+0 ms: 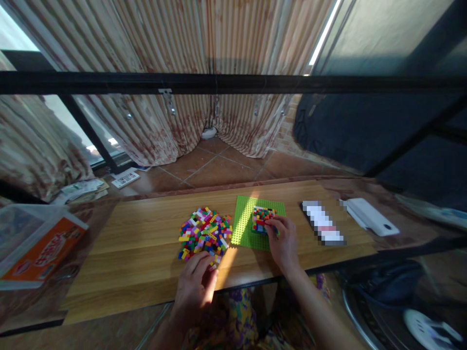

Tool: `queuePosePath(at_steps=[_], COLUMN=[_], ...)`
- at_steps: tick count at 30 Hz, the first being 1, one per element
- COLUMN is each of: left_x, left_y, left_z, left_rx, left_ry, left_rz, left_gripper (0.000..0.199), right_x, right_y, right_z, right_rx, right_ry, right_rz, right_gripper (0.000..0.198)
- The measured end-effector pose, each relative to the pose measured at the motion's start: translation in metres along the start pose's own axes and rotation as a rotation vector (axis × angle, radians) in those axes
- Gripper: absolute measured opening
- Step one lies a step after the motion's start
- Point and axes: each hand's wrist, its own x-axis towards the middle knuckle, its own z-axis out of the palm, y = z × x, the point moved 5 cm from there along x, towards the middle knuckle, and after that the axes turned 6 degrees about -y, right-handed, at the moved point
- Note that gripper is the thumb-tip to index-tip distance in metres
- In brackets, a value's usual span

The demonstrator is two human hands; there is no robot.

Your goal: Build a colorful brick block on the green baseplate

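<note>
Plainly, the wooden tabletop point(138, 257) sets the broadest risk: its near edge runs just under both forearms, so a sleeve-height sweep of a wrist could carry loose pieces over it onto the floor. On it, toward the right, lies the green studded baseplate point(241, 209), with nothing visible fastening it down; a sideways push from above might make it slide or turn. Just beside its left edge spreads the mixed pile of toy building bricks point(204, 231), and because the heap is loose, raking through it could scatter strays onto the plate's studs or toward the near edge. The left hand point(193, 282) rests at the pile's near side, thumb and fingers narrow, with a few bricks by the tips. The right hand point(284, 243) reaches over the baseplate, fingertips drawn close together at the near right part of the multicoloured brick build point(260, 216), which sits on the plate right of its middle. Pressing there off-centre could seat a piece crooked or loosen its neighbours. Smallest of all are the single bricks at the fingertips; at this size I cannot tell whether either hand pinches one or merely touches it, and a weak pinch would let such a piece slip.
</note>
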Motion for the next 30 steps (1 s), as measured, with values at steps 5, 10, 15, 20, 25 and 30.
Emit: queuePosePath(at_steps=[5, 10, 15, 20, 25, 30], left_x=[0.0, 0.001, 0.0, -0.001, -0.002, -0.003], left_y=[-0.001, 0.001, 0.001, 0.0, -0.001, -0.001], left_z=[0.002, 0.002, 0.002, 0.004, 0.006, 0.005], left_rx=[-0.047, -0.061, -0.047, -0.05, -0.057, -0.07], left_ry=[-0.013, -0.026, -0.014, -0.027, -0.043, -0.046], left_rz=[-0.023, -0.001, -0.006, 0.003, 0.002, -0.02], left_gripper=[0.016, 0.016, 0.018, 0.018, 0.018, 0.018], right_x=[-0.001, 0.001, 0.002, 0.001, -0.005, -0.012], right_y=[0.005, 0.005, 0.005, 0.001, -0.006, -0.01], right_z=[0.001, 0.0, 0.001, 0.0, 0.0, 0.001], right_rx=[-0.049, -0.119, -0.148, -0.167, -0.291, -0.391], right_ry=[-0.015, -0.072, -0.078, -0.037, -0.051, -0.077], right_rz=[-0.017, -0.069, -0.096, -0.105, -0.145, -0.178], right_gripper=[0.017, 0.018, 0.019, 0.019, 0.02, 0.024])
